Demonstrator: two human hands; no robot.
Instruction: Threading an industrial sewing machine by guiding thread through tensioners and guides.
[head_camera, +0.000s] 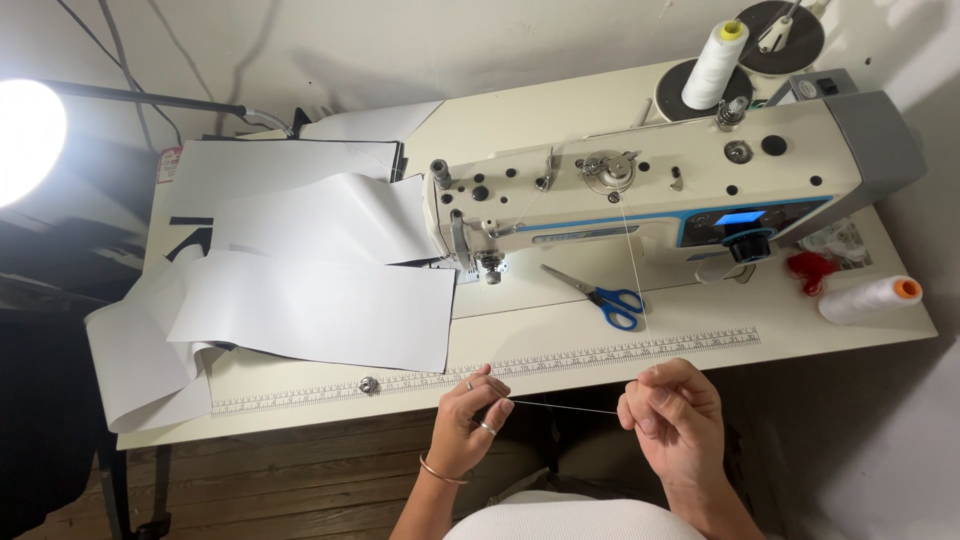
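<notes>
Over table (560, 340), left hand (468, 420) and right hand (675, 415) pinch taut thread (565, 407).

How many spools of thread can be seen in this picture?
2. One white spool stands upright on the stand behind the sewing machine. The other spool lies on its side at the table's right end. Others may be hidden.

We see a lamp (28, 140) glaring bright at far left, pic sharp, tabletop (560, 330) well lit, floor & right corner dark w/ shadows.
</notes>
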